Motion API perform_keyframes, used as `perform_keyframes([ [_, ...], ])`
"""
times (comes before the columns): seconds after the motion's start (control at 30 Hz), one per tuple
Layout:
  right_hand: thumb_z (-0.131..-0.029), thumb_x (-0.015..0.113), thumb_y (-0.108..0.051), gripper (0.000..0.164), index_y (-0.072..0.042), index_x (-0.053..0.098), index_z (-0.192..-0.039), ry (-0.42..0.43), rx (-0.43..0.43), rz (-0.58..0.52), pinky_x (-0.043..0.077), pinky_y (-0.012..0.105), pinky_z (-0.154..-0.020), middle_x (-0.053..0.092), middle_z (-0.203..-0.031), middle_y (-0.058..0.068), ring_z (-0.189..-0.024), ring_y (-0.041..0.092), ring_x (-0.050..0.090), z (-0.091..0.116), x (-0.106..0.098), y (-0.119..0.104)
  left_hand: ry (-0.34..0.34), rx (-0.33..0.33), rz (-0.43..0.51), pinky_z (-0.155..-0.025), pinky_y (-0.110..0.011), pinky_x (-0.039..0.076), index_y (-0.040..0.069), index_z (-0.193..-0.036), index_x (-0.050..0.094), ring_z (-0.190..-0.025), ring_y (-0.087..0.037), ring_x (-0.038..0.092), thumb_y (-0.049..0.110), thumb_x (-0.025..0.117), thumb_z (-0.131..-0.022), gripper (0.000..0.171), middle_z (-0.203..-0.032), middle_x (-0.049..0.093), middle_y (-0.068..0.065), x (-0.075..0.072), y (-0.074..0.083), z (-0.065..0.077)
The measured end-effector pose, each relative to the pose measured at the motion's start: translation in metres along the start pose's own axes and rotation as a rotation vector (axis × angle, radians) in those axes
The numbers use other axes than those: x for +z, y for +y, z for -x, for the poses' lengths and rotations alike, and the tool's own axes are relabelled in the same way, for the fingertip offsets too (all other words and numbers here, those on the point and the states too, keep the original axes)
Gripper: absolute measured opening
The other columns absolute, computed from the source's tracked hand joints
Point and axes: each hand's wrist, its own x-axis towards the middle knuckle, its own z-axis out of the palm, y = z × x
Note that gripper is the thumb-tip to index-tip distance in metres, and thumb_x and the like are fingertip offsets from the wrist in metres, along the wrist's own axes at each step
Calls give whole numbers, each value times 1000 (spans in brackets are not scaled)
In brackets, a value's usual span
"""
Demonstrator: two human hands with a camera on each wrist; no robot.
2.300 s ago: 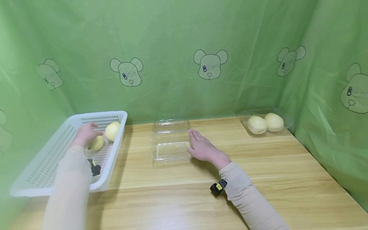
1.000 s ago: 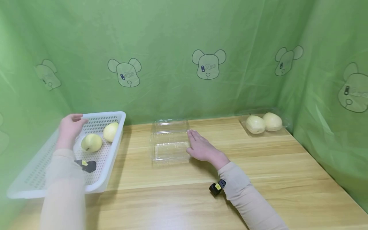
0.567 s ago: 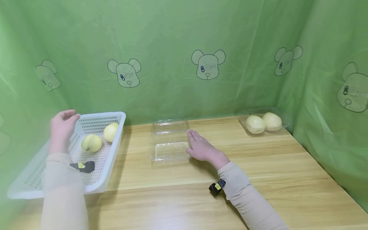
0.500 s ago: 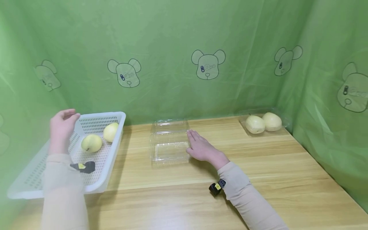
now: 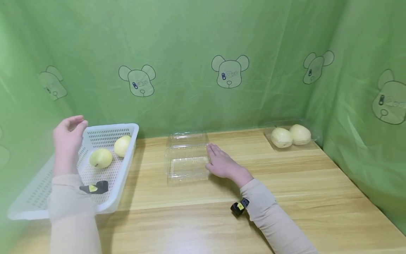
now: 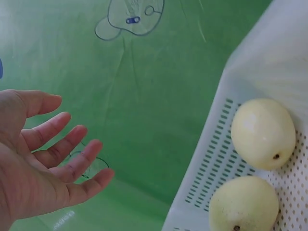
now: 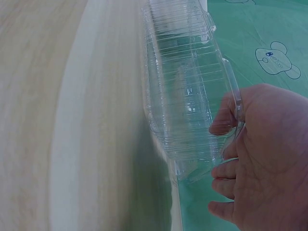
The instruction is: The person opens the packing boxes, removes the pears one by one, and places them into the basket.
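My left hand [image 5: 68, 139] hovers over the left side of the white basket [image 5: 134, 135], fingers spread and loosely bent. The left wrist view shows its palm holding nothing. Two pale yellow pears lie in the basket: one pear [image 5: 101, 158] near the middle, another pear [image 5: 122, 145] by the right wall. My right hand [image 5: 223, 162] rests along the right edge of the clear plastic clamshell box [image 5: 188, 165], fingers straight and together in the head view. In the right wrist view, its thumb shows through the box's clear plastic. The clamshell box stands with its lid laid back and nothing inside.
Another clear clamshell box [image 5: 268, 141] at the back right holds two pears [image 5: 291, 135]. The wooden table [image 5: 177, 225] ends against a green curtain [image 5: 187, 42] at the back and sides. Both wrists wear small black cameras [image 5: 238, 208].
My left hand has left the pear near the basket's middle, moving left and up to the basket's left side. That pear stays in the basket. The right hand keeps its place at the box.
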Motion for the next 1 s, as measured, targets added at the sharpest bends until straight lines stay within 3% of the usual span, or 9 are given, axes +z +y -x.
perform_keyframes([
  [0.23,-94,41,-26,74,8,10,-152,13,-18,-9,14,49,-125,7,-162,24,-151,39,10,1,-2,-3,28,35,63,-103,-25,42,27,-142,47,-111,4,48,43,57,-94,51,-147,49,8,1,8,13],
  [0.43,-95,42,-25,73,8,11,-152,12,-22,-7,15,49,-125,7,-162,24,-151,39,10,2,-3,-4,42,65,177,-86,-11,45,22,-138,52,-101,3,52,34,62,-93,47,-129,59,13,6,13,24],
  [0.57,-95,43,-25,73,8,11,-152,13,-23,-3,15,49,-124,7,-162,23,-151,39,10,2,-3,-4,35,84,232,-81,-7,47,18,-136,54,-103,2,54,28,63,-94,45,-122,61,14,12,17,32],
  [0.9,-95,43,-26,74,7,10,-152,12,-17,1,15,49,-125,7,-162,23,-151,39,10,1,-2,-2,-28,150,216,-81,-7,47,18,-134,56,-106,1,55,28,63,-94,42,-131,59,4,29,20,53],
  [1.0,-95,43,-27,74,6,10,-153,12,-13,-4,14,48,-125,6,-163,21,-151,37,9,0,0,0,-59,172,161,-87,-9,47,17,-136,54,-112,-3,54,30,61,-95,44,-138,56,-1,34,20,58],
])
